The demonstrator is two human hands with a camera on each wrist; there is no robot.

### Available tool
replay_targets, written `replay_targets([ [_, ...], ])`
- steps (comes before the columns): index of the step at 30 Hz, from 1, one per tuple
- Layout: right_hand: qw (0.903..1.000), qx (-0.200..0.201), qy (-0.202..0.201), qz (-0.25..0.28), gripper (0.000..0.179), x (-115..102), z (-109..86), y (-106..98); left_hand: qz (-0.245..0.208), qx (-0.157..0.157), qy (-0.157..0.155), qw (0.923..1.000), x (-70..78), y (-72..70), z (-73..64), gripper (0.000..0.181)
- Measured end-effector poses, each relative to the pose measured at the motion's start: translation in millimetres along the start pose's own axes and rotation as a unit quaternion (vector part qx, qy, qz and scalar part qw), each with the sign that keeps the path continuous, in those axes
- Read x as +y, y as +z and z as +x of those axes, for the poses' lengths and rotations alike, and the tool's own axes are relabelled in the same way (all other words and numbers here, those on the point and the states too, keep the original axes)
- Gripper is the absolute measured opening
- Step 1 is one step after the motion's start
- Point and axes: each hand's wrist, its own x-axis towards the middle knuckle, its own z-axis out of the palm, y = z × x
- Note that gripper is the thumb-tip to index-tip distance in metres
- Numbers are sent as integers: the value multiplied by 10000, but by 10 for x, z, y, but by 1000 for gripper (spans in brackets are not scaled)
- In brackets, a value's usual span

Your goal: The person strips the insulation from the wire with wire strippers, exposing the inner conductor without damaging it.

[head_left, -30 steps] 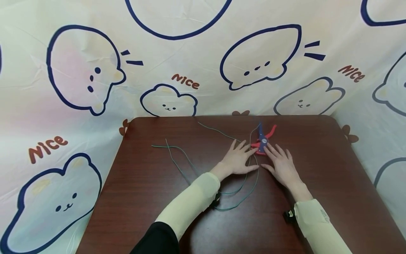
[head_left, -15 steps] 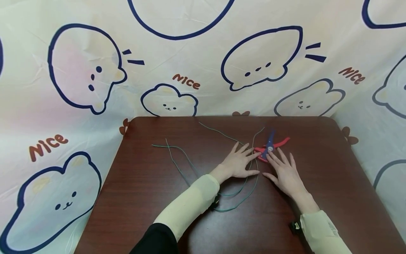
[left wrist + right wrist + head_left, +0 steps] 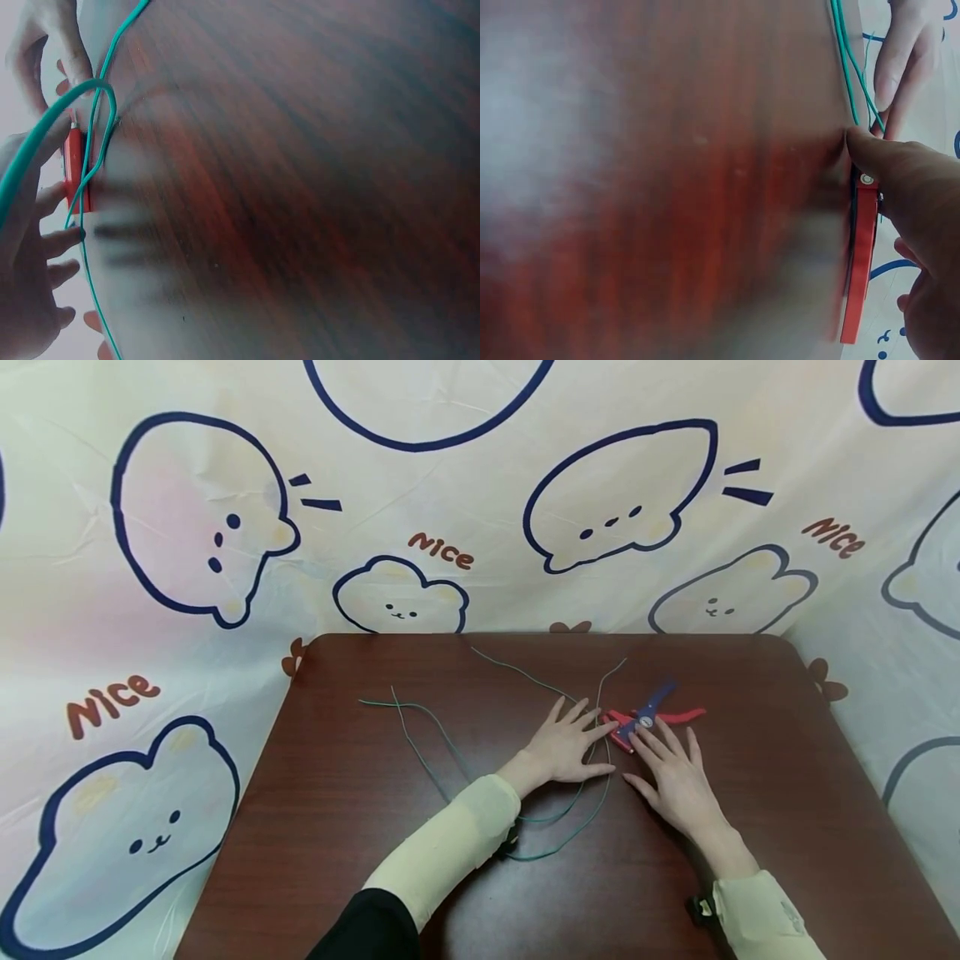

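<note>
Red-and-blue wire strippers (image 3: 660,695) lie toward the back right of the table, turned at a slant. My right hand (image 3: 678,781) has its fingers stretched out, fingertips at the near side of the tool's pivot. In the right wrist view, a red handle (image 3: 861,262) shows beneath that hand. My left hand (image 3: 558,747) spreads its fingers over thin green wires (image 3: 564,842), with a fingertip at the tool's left red end. Close to the left wrist camera, one green wire (image 3: 34,142) arches past the hand. The hands partly hide the wires and the tool.
The dark wooden table (image 3: 315,860) has a rounded back edge in front of a cartoon-print cloth (image 3: 502,593). Two wire ends cross (image 3: 397,705) at the left. Further wire ends reach toward the back, one of them (image 3: 613,671) behind the hands.
The wire strippers have shifted right and toward the person and turned clockwise. My right hand has moved right and nearer with them; the left hand has lowered only slightly.
</note>
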Motion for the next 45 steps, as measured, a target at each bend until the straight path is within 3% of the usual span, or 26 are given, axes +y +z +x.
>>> replay_targets([
  [18, 9995, 314, -93, 51, 65, -101, -149, 47, 1, -81, -63, 9999, 74, 3, 12, 78],
  [28, 9988, 457, -134, 73, 65, -147, -225, 94, -63, 32, -45, 10000, 100, 33, 28, 72],
  [45, 9968, 701, -372, -83, 66, -224, -305, 105, -150, 266, -281, 9991, 172, 86, 58, 59],
])
